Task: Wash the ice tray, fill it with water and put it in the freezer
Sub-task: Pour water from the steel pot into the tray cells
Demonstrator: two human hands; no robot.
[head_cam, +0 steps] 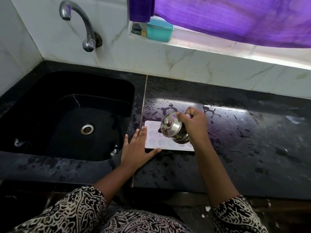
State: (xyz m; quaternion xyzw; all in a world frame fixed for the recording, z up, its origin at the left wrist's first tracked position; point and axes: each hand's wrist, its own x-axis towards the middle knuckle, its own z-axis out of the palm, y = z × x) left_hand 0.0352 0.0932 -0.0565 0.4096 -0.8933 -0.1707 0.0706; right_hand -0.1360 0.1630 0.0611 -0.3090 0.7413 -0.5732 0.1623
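In the middle of the frame, on the wet black counter (pixel 235 140), the white ice tray (pixel 154 142) lies flat just right of the sink (pixel 50 91), its long side running left to right. Its cavities are star-shaped (whether they hold water cannot be told). The left hand (pixel 136 148) rests palm down at the tray's left end, fingers straight and spread, fingertips on the tray's near-left corner and the thumb stretched along its lower edge. The right hand (pixel 193 123) grips a lidded steel pot (pixel 171 130), fingers curled round its upper side, and holds it tilted over the right half of the tray with the knobbed lid facing left. The pot hides the tray's right part. Puddles (pixel 168 109) shine on the counter just above the pot. At the upper left a curved metal tap (pixel 79 21) hangs over the sink, whose drain (pixel 87 128) shows in its floor. On the ledge at upper middle stands a teal box (pixel 159 30), partly under a purple curtain (pixel 235 19). Both sleeves carry a black-and-white pattern.
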